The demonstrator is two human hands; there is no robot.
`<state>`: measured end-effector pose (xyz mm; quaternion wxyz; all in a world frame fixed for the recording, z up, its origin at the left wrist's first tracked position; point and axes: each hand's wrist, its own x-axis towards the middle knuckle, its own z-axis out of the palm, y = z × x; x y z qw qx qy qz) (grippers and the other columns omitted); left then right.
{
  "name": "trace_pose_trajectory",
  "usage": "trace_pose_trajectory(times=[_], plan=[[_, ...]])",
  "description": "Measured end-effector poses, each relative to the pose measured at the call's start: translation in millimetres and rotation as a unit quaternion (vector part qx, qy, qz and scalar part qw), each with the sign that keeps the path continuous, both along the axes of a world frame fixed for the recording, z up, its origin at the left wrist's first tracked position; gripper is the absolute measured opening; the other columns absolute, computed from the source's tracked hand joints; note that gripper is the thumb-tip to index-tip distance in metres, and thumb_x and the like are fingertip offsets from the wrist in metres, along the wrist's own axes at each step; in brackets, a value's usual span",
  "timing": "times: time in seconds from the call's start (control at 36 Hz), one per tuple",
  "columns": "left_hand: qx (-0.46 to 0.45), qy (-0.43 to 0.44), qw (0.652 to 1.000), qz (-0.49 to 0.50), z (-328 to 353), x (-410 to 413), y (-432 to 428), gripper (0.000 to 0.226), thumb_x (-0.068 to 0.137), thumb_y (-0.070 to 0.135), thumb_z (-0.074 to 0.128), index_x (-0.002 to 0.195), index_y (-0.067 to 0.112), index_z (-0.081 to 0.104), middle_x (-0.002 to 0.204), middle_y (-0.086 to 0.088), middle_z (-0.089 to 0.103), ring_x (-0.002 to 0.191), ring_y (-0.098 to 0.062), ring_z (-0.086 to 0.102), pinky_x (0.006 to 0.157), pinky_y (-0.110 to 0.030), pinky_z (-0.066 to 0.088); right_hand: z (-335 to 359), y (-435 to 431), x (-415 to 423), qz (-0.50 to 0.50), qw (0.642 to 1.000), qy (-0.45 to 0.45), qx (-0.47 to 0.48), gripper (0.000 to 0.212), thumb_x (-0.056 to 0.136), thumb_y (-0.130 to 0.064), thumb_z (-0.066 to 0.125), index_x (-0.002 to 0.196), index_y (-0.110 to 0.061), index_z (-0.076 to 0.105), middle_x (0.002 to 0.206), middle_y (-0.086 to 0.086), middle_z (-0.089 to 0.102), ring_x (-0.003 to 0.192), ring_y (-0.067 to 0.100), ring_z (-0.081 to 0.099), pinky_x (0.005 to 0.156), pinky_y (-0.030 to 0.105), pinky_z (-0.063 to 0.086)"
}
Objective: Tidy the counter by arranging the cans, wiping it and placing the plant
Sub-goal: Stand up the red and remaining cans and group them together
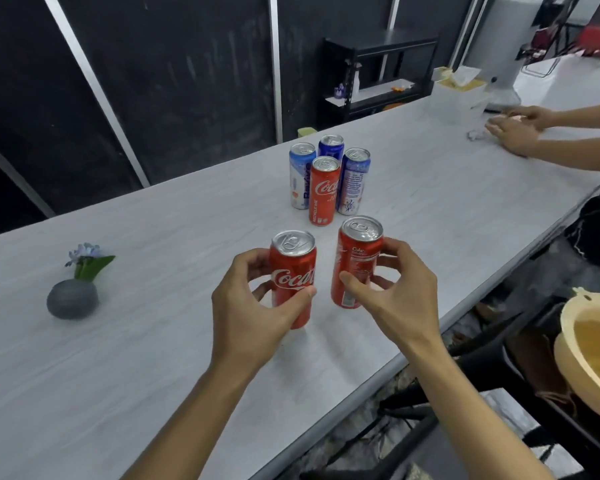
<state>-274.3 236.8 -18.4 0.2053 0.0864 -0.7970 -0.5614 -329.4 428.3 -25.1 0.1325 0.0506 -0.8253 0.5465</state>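
Observation:
My left hand (pixel 246 306) is wrapped around a red cola can (pixel 293 268) that stands upright near the middle of the pale counter (pixel 153 341). To its right my right hand (pixel 395 292) grips a second red cola can (pixel 355 258), also upright, a small gap apart from the first. Behind them stands a tight cluster of several cans: a red one (pixel 324 190) in front, a white and blue one (pixel 301 176) at left, a dark blue one (pixel 331 147) behind, and a blue and white one (pixel 353 181) at right. A small plant with pale blue flowers in a round grey pot (pixel 72 297) sits at the left.
Another person's hands (pixel 515 128) rest on the counter at the far right, beside a white tissue box (pixel 459 90). A beige basin (pixel 593 358) sits below the counter's right edge. A black shelf unit (pixel 378 77) stands behind the counter against the dark wall.

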Motion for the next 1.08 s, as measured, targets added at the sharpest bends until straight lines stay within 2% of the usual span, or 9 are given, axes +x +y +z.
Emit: trace_pose_trajectory(times=[0.11,0.22,0.36,0.53,0.72,0.81,0.94,1.08], plan=[[0.001,0.029,1.000,-0.008,0,-34,24,0.066,0.065,0.021,0.095,0.118,0.029,0.056,0.116,0.022,0.062,0.112,0.007,0.059,0.082,-0.004,0.049,4,16,-36,-0.015,0.999,0.034,-0.006,0.063,0.070,-0.023,0.092,0.124,-0.017,0.061,0.115,-0.005,0.068,0.103,0.004,0.066,0.078,0.017,0.058],[0.006,0.042,0.999,-0.009,-4,-73,47,0.067,0.066,0.022,0.094,0.120,0.026,0.055,0.118,0.016,0.063,0.114,0.004,0.060,0.086,-0.007,0.051,6,30,-77,-0.027,0.998,0.062,0.004,0.063,0.071,-0.027,0.091,0.125,-0.017,0.060,0.115,-0.005,0.068,0.102,0.003,0.065,0.075,0.012,0.056],[0.013,0.047,0.999,-0.008,-13,-117,67,0.069,0.068,0.024,0.093,0.123,0.026,0.051,0.119,0.014,0.060,0.113,0.011,0.056,0.080,0.000,0.047,-3,42,-126,-0.038,0.996,0.077,0.000,0.064,0.071,-0.030,0.090,0.126,-0.018,0.060,0.116,-0.005,0.067,0.102,0.004,0.065,0.076,0.015,0.057],[0.009,0.057,0.998,0.006,-28,-161,83,0.069,0.067,0.024,0.094,0.123,0.020,0.053,0.120,0.011,0.062,0.112,0.005,0.060,0.083,-0.006,0.050,-22,51,-172,-0.041,0.996,0.083,0.001,0.063,0.071,-0.031,0.089,0.125,-0.015,0.060,0.114,-0.005,0.068,0.101,0.004,0.066,0.077,0.018,0.058],[-0.002,0.062,0.998,0.024,-40,-187,95,0.070,0.066,0.029,0.095,0.122,0.020,0.054,0.114,0.017,0.061,0.109,0.004,0.061,0.086,-0.011,0.052,-40,53,-198,-0.042,0.996,0.082,-0.013,0.065,0.070,-0.030,0.091,0.125,-0.012,0.061,0.115,-0.004,0.069,0.101,0.005,0.066,0.078,0.021,0.060],[-0.003,0.059,0.998,0.024,-45,-192,98,0.068,0.067,0.027,0.095,0.120,0.022,0.053,0.113,0.021,0.059,0.109,0.005,0.061,0.086,-0.011,0.052,-44,55,-204,-0.037,0.996,0.082,-0.007,0.067,0.070,-0.032,0.091,0.126,-0.012,0.061,0.117,-0.004,0.068,0.102,0.003,0.066,0.078,0.017,0.059],[0.005,0.060,0.998,0.033,-52,-197,100,0.069,0.068,0.026,0.095,0.122,0.018,0.054,0.115,0.013,0.062,0.109,0.000,0.063,0.087,-0.013,0.054,-52,56,-208,-0.029,0.997,0.075,-0.001,0.066,0.072,-0.034,0.090,0.127,-0.014,0.059,0.117,-0.007,0.066,0.102,-0.002,0.064,0.077,0.011,0.055],[0.008,0.061,0.997,0.037,-55,-202,100,0.070,0.069,0.030,0.094,0.124,0.021,0.052,0.117,0.020,0.059,0.110,0.004,0.062,0.087,-0.012,0.052,-56,57,-211,-0.020,0.997,0.078,0.007,0.066,0.073,-0.032,0.089,0.129,-0.012,0.060,0.122,-0.002,0.067,0.104,0.004,0.065,0.080,0.016,0.058]])
